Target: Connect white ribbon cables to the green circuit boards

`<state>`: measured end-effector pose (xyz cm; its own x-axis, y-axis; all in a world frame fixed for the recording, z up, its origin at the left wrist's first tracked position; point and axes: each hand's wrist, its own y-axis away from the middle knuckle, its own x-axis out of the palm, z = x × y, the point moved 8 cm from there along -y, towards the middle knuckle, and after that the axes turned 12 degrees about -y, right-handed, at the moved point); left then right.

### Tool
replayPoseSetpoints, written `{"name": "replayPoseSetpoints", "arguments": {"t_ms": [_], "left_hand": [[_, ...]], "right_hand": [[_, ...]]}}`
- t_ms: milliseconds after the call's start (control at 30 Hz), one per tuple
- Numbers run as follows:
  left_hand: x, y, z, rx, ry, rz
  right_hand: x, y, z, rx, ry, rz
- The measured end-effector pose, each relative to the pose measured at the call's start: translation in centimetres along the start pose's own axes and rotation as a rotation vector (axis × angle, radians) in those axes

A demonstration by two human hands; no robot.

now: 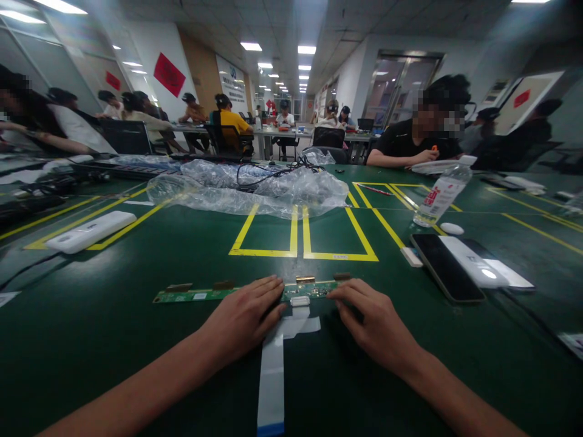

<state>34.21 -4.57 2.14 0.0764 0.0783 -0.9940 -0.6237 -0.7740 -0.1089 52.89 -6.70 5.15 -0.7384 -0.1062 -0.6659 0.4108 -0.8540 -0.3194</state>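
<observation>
Bare forearms (150, 376) lead in: the left hand (248, 309) lies flat across the green circuit board strip (212, 295), the right hand (364, 312) curls at its right end, pinching or merely touching, I can't tell. Danger: a sliding left hand could drag the white ribbon cable (272, 388) nearer than the strip, straining its connector (299, 301). Beyond the strip, rightward, a capped bottle (441, 193) holds a little clear liquid; knocked, it might spill.

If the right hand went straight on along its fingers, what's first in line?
The right hand would first meet the green circuit board at its fingertips; whether they already touch is unclear.
</observation>
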Motion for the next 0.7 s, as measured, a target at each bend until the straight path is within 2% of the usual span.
{"name": "replayPoseSetpoints", "arguments": {"t_ms": [167, 233, 300, 400, 500, 600, 700], "left_hand": [[0.6, 0.6, 1.4, -0.056, -0.060, 0.095], [0.9, 0.7, 2.8, -0.112, -0.086, 0.118], [1.2, 0.6, 5.1, -0.190, -0.123, 0.117], [1.9, 0.6, 10.1, -0.323, -0.168, 0.115], [2.7, 1.3, 16.0, -0.451, -0.182, 0.140], [2.6, 3.0, 22.0, -0.568, -0.183, 0.160], [1.7, 5.4, 26.9, -0.675, -0.195, 0.148]], "right_hand": [[-0.2, 0.1, 0.0, 0.014, 0.001, 0.001], [-0.3, 0.2, 0.1, 0.017, 0.007, 0.002], [-0.3, 0.2, 0.2, 0.017, 0.010, 0.005], [-0.3, 0.1, 0.3, 0.014, 0.000, 0.012], [-0.1, 0.1, 0.4, 0.010, -0.016, 0.027], [0.1, 0.1, 0.5, 0.010, -0.023, 0.038], [0.3, 0.2, 0.5, 0.006, -0.019, 0.048]]}}
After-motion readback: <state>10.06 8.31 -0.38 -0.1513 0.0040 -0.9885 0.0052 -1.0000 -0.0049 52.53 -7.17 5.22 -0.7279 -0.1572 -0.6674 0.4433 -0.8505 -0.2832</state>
